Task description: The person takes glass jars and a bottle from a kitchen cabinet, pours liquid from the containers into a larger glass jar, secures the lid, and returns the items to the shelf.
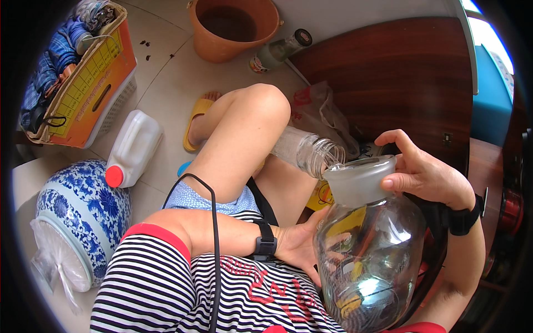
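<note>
A large clear glass bottle [370, 258] with a wide frosted neck leans towards a clear glass jar [302, 145] with a threaded mouth. The two mouths meet or nearly meet, and clear liquid seems to show between them; which way it flows I cannot tell. My right hand [420, 177] holds the bottle's neck at the rim, thumb in front. My left hand [306, 245] supports the bottle's side, its fingers partly seen through the glass. The jar's lower part is hidden behind my raised knee.
On the tiled floor are an orange bucket [208, 45] with dark liquid, a green glass bottle [275, 54], a white plastic jug [139, 137] with a red cap, a blue-and-white porcelain jar [83, 204], a plastic bag [325, 112] and a cardboard box [95, 91] of cloth items. A wooden panel [395, 70] stands behind.
</note>
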Demonstrator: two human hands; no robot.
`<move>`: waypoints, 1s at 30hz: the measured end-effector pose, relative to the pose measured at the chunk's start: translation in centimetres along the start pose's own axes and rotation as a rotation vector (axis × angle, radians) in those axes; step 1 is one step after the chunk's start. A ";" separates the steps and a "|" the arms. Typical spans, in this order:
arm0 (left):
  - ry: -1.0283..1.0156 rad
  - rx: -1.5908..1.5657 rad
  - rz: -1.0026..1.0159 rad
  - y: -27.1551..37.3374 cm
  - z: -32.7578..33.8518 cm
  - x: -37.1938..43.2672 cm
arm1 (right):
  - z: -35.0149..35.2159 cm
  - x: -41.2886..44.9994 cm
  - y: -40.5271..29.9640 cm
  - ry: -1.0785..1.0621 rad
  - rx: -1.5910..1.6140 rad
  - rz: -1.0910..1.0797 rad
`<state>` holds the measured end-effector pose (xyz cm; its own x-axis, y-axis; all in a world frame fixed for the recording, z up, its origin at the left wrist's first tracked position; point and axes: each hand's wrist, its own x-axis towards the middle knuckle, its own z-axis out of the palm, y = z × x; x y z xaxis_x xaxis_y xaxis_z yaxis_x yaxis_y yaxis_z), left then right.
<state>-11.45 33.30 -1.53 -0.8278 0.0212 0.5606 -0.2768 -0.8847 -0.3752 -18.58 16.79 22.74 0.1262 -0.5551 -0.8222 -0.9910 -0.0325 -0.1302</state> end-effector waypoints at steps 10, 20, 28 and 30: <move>0.001 -0.040 -0.029 0.1 -0.1 0.1 | -0.3 0.1 0.0 -0.001 0.060 0.017; -0.036 -0.076 -0.034 0.2 0.1 0.3 | -0.4 0.1 0.2 -0.004 0.068 0.024; -0.018 -0.057 -0.021 0.1 0.0 0.2 | -0.2 0.0 0.2 0.008 0.083 0.008; 0.004 -0.089 -0.026 0.1 -0.1 0.2 | -0.2 0.0 0.3 0.006 0.079 0.007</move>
<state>-11.69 33.31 -1.53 -0.8214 0.0458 0.5686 -0.3407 -0.8388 -0.4246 -18.84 16.57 22.81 0.1185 -0.5602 -0.8199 -0.9851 0.0374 -0.1680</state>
